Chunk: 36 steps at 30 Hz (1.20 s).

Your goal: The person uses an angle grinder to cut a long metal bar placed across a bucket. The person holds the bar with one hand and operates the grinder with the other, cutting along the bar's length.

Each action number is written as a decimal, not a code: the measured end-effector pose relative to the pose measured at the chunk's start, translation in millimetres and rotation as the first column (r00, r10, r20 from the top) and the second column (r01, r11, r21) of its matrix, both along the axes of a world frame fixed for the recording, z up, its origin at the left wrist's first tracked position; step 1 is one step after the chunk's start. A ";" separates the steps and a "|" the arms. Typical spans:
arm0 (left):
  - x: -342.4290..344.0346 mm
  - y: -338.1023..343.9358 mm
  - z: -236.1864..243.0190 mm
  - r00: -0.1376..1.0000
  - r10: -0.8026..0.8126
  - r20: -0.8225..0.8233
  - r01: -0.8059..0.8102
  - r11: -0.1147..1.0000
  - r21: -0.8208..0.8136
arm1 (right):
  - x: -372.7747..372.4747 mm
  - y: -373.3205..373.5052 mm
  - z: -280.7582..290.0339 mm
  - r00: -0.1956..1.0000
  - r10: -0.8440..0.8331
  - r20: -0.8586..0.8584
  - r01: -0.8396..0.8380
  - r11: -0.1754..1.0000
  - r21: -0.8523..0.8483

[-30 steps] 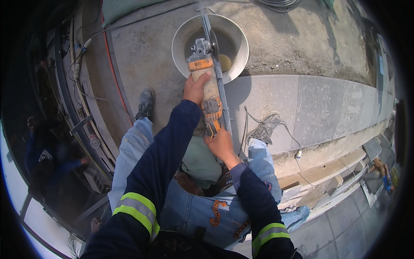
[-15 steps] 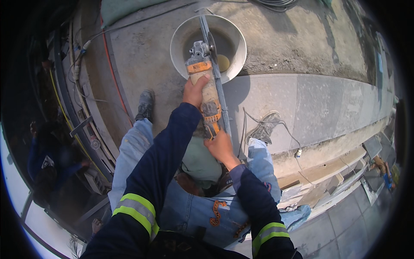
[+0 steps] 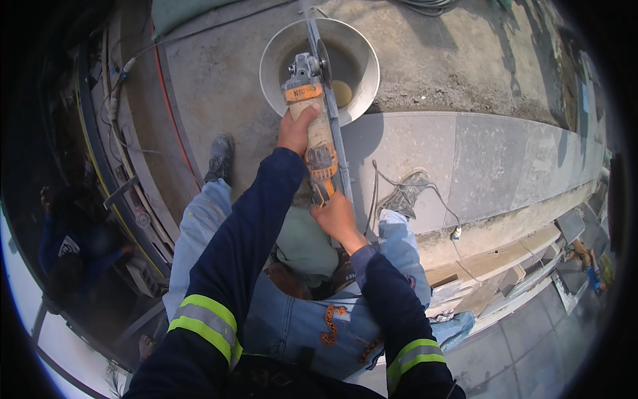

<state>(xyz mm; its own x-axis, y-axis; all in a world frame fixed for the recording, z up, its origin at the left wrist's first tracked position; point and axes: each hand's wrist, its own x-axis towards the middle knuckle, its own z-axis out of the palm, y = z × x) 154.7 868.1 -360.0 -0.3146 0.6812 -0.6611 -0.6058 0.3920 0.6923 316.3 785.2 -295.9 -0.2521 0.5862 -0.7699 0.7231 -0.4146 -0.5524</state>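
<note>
An orange and grey angle grinder (image 3: 319,143), coated in dust, is gripped in both my hands. My left hand (image 3: 297,129) closes around its body just behind the metal gear head. The rear handle is in my right hand (image 3: 339,217), its fingers wrapped round. At the grinder's right side, the cutting disc (image 3: 323,61) meets a long, narrow grey slab (image 3: 341,146) seen edge-on. The slab's far end lies across a round whitish bucket (image 3: 369,93). Inside the bucket are murky liquid and a yellowish round thing (image 3: 342,94). Fine dust hangs at the slab's far end.
Large grey tiles (image 3: 488,169) stretch to the right, where a black cable (image 3: 433,188) runs past my right boot (image 3: 404,193). An orange-red cord (image 3: 169,100) lies left of my other boot (image 3: 221,157). Another person (image 3: 66,246) is in shadow at far left. Wooden boards (image 3: 495,256) line the right.
The grinder and both my hands have shifted slightly away from me and to the left along the slab. My grip on it is the same.
</note>
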 end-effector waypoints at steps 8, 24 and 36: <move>-3.8 3.8 -2.4 1.000 -0.006 -0.004 0.006 1.000 0.000 | -4.0 5.6 0.7 1.000 -0.003 -0.019 0.003 1.000 0.011; -8.9 16.0 -0.7 0.997 0.049 0.064 -0.046 0.998 -0.035 | -10.7 13.4 -6.2 1.000 -0.025 0.013 0.025 0.999 0.021; -16.0 27.5 -3.7 0.995 0.044 0.091 -0.043 0.999 -0.009 | -16.6 22.8 -13.0 1.000 -0.017 0.011 0.016 1.000 0.019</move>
<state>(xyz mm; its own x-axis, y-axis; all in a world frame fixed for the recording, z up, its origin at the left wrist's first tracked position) 138.7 895.6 -363.7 -0.2820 0.6634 -0.6931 -0.6829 0.3687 0.6307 299.7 808.0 -308.9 -0.2340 0.6045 -0.7614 0.7222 -0.4162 -0.5524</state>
